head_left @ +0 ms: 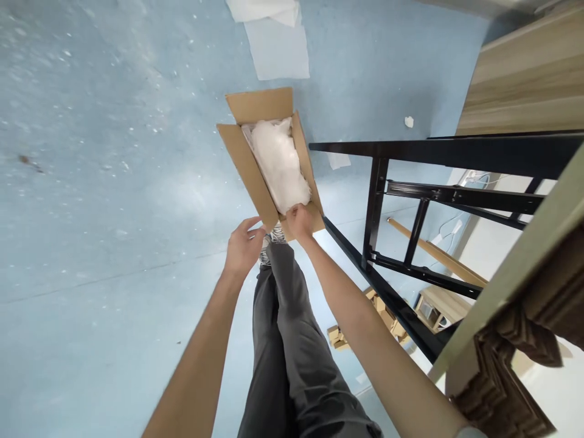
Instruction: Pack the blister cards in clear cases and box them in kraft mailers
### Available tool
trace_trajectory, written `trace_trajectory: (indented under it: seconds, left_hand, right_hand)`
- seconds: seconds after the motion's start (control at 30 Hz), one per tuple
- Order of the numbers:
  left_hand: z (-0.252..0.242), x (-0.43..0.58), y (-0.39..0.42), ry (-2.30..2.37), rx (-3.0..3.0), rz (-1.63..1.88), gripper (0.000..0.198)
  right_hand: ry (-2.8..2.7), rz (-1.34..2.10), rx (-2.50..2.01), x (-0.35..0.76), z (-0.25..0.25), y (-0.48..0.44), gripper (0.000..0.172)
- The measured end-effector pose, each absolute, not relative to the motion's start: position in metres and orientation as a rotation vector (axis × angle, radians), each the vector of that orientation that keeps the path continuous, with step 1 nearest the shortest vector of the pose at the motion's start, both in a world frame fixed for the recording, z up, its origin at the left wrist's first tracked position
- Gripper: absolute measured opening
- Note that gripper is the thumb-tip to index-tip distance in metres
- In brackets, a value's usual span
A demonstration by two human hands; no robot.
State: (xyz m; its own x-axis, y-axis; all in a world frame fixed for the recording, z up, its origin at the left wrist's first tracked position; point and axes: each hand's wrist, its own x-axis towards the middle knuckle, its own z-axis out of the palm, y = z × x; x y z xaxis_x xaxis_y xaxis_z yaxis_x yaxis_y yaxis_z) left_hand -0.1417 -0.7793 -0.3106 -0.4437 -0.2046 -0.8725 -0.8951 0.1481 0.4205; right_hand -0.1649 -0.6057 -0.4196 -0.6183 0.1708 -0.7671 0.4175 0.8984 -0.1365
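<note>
An open cardboard box (249, 173) stands on the floor at my feet with its flaps spread outward. White, soft-looking packing sheet (278, 161) fills its inside and hides whatever lies beneath. My left hand (244, 248) is beside the near left corner of the box, thumb and fingers apart, close to the long left flap. At the near end of the box, my right hand (298, 221) has its fingers curled down against the edge of the white sheet. What those fingers pinch, if anything, is hidden.
A black metal frame (376, 201) of a workbench stands right of the box, under a tabletop edge (511, 286) stacked with folded cardboard (497, 377). White sheets (278, 48) lie on the blue floor beyond the box. More cardboard pieces (337, 337) lie under the bench.
</note>
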Motion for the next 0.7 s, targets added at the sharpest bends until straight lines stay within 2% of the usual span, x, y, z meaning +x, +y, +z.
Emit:
trace_trajectory:
  seconds: [0.13,0.3,0.43,0.53,0.7]
  left_hand:
    - [-0.324,-0.138,-0.767,1.809,-0.994,1.345,0.036]
    - [-0.380,-0.113,-0.759,2.103,-0.836,1.256,0.044]
    - [-0.419,-0.102,-0.760,2.103,-0.744,1.315,0.053]
    - [-0.427,-0.108,-0.763,2.055,-0.809,1.371,0.053]
    - [-0.404,-0.125,-0.759,2.006,-0.854,1.370,0.044]
  right_hand:
    - [2.211,-0.379,0.272,-0.161,-0.418,-0.606,0.023]
    - [2.145,-0.269,0.175,-0.171,-0.463,-0.624,0.023]
    - [2.124,-0.262,0.219,-0.181,-0.484,-0.639,0.023]
    - [2.276,-0.328,0.263,-0.177,-0.464,-0.642,0.022]
    - [2.506,-0.592,0.321,-0.156,-0.387,-0.636,0.016]
